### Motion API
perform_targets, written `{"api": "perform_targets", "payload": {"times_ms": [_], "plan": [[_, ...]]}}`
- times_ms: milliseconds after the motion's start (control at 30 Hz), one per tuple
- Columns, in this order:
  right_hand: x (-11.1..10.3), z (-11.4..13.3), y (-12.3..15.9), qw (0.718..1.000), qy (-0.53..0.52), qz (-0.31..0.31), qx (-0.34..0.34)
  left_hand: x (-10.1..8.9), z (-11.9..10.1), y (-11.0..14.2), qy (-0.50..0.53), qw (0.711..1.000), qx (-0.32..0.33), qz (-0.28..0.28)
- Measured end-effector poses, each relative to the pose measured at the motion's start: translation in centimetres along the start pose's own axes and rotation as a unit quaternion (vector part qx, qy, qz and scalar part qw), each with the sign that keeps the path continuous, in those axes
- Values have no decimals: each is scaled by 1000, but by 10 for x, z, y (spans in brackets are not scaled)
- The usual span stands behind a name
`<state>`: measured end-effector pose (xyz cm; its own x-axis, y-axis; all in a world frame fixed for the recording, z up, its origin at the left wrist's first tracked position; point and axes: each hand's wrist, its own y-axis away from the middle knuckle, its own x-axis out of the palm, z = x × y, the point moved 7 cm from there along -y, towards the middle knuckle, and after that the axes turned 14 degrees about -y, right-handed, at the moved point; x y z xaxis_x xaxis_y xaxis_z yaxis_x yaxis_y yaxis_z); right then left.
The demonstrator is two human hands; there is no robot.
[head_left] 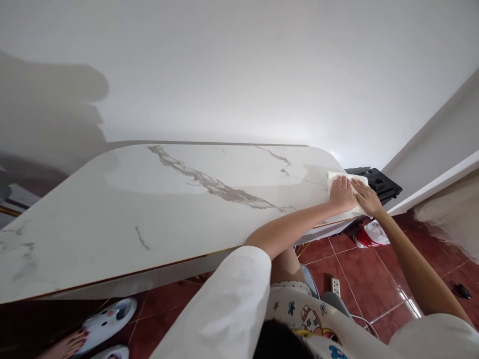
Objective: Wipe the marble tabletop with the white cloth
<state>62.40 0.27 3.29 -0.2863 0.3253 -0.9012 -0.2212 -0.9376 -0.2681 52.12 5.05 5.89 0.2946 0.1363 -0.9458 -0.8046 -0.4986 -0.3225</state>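
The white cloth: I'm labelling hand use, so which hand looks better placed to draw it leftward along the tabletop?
Probably the left hand: it rests on the white cloth nearer the middle of the tabletop, while the right hand rests farther toward the right end.

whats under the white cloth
The marbled tabletop runs under the white cloth near its right end. The left hand and right hand rest on top; the surface directly beneath is covered, so any marks there can't be seen.
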Motion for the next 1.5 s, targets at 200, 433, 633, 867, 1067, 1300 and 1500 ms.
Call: {"api": "perform_targets", "payload": {"times_ms": [200,433,633,867,1067,1300,1500], "plan": [[1,79,25,998,57,-5,-31,-23,23,54,-4,999,47,11],[34,209,29,991,76,10,-107,-57,101,141,-36,995,69,57],[80,339,19,989,0,47,-139,-97,198,230,-78,995,20,66],[130,510,19,964,-107,70,-232,-153,324,357,-115,985,-88,93],[167,620,6,948,-161,64,-266,-182,426,431,-96,969,-209,95],[193,654,-57,952,-175,80,-240,-182,499,412,-54,963,-259,49],[213,653,-110,955,-168,68,-233,-167,550,379,-29,965,-260,32]]}}
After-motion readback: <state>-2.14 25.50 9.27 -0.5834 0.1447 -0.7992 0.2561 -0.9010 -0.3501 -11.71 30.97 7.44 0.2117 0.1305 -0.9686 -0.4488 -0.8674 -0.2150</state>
